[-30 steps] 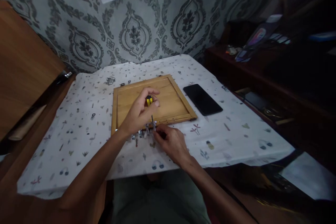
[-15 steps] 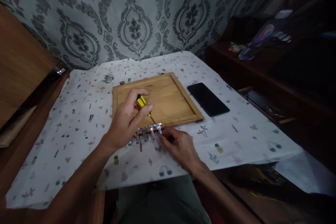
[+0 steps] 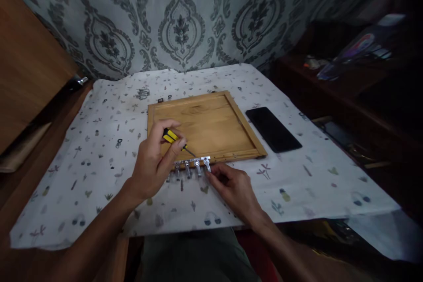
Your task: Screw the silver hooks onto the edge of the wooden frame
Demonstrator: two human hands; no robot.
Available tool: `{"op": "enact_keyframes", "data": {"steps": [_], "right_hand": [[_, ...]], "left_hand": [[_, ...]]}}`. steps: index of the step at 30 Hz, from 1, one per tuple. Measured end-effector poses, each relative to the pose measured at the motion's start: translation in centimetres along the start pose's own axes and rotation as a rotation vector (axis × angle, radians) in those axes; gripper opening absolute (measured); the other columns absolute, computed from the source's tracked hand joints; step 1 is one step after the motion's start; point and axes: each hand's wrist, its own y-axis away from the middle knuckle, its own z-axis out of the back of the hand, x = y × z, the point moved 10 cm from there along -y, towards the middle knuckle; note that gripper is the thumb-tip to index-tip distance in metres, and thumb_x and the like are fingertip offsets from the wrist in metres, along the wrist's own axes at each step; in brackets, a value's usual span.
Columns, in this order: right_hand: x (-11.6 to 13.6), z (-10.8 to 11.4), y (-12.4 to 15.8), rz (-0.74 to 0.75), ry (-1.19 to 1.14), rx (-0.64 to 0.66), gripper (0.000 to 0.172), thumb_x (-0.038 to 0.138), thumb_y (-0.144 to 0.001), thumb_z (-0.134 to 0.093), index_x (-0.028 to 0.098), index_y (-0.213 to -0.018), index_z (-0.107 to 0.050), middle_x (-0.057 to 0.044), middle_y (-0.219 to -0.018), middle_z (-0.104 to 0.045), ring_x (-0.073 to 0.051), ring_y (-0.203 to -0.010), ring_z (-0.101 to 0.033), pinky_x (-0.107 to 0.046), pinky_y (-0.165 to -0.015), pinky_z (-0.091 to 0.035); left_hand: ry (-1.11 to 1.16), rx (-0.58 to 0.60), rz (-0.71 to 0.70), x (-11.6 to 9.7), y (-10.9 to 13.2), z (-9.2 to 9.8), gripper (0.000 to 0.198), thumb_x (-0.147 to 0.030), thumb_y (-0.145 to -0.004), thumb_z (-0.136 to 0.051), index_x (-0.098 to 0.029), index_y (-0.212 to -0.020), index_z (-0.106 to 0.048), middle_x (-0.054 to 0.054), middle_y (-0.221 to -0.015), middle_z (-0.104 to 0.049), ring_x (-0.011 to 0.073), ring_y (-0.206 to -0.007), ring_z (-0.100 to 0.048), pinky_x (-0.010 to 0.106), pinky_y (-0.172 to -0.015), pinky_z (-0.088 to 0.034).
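Observation:
My left hand [image 3: 155, 165] is closed round a small yellow and black screwdriver [image 3: 174, 138], whose tip points down at a metal rack of several hooks [image 3: 191, 166]. The rack lies along the near edge of a shallow wooden tray [image 3: 205, 125] on the patterned tablecloth [image 3: 99, 154]. My right hand [image 3: 235, 187] rests on the cloth, its fingertips pinched against the right end of the rack.
A black phone [image 3: 273, 129] lies face up to the right of the tray. A brown wooden panel [image 3: 29, 66] stands at the left. Dark shelves with clutter [image 3: 346, 75] fill the right side. Patterned wallpaper [image 3: 178, 26] backs the table.
The screwdriver has tilted from near upright to slanting down and right toward the rack. The view has shifted slightly, so both hands and the tray sit further right in the picture.

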Motion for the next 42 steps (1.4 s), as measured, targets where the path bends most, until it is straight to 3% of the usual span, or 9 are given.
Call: {"op": "enact_keyframes", "data": {"steps": [7,19,28,42], "right_hand": [[-0.1,0.0,0.0,0.005,0.0,0.002,0.021,0.037,-0.088,-0.059,0.022,-0.076,-0.069,-0.001,-0.066,-0.074,-0.016,-0.058,-0.065,-0.026,-0.056,-0.044],[-0.3,-0.2,0.0,0.002,0.04,0.035,0.022,0.035,-0.089,-0.058,0.022,-0.075,-0.069,-0.001,-0.064,-0.071,-0.015,-0.055,-0.062,-0.027,-0.056,-0.041],[-0.2,-0.1,0.1,0.0,0.056,0.028,0.02,0.034,-0.089,-0.059,0.023,-0.076,-0.07,-0.001,-0.067,-0.074,-0.017,-0.058,-0.066,-0.027,-0.057,-0.041],[-0.4,-0.3,0.1,-0.015,0.001,0.026,0.021,0.037,-0.089,-0.059,0.022,-0.078,-0.069,-0.002,-0.069,-0.075,-0.017,-0.061,-0.068,-0.028,-0.059,-0.044]], "left_hand": [[-0.067,0.067,-0.069,-1.3,-0.5,-3.3,0.02,-0.026,-0.099,-0.058,-0.022,-0.118,-0.053,0.001,-0.094,-0.071,0.0137,-0.084,-0.069,0.027,-0.077,-0.053],[-0.193,0.194,-0.111,-1.3,-1.5,-5.7,0.02,-0.03,-0.101,-0.054,-0.02,-0.118,-0.052,0.002,-0.092,-0.068,0.015,-0.079,-0.067,0.027,-0.07,-0.052],[-0.231,0.199,-0.17,-2.3,-1.6,-5.7,0.019,-0.029,-0.102,-0.052,-0.02,-0.119,-0.052,0.005,-0.106,-0.071,0.0161,-0.089,-0.069,0.029,-0.08,-0.053],[-0.245,0.211,-0.237,-2.8,-1.2,-5.9,0.018,-0.026,-0.102,-0.051,-0.021,-0.119,-0.05,0.003,-0.098,-0.07,0.0157,-0.089,-0.068,0.028,-0.079,-0.053]]}}
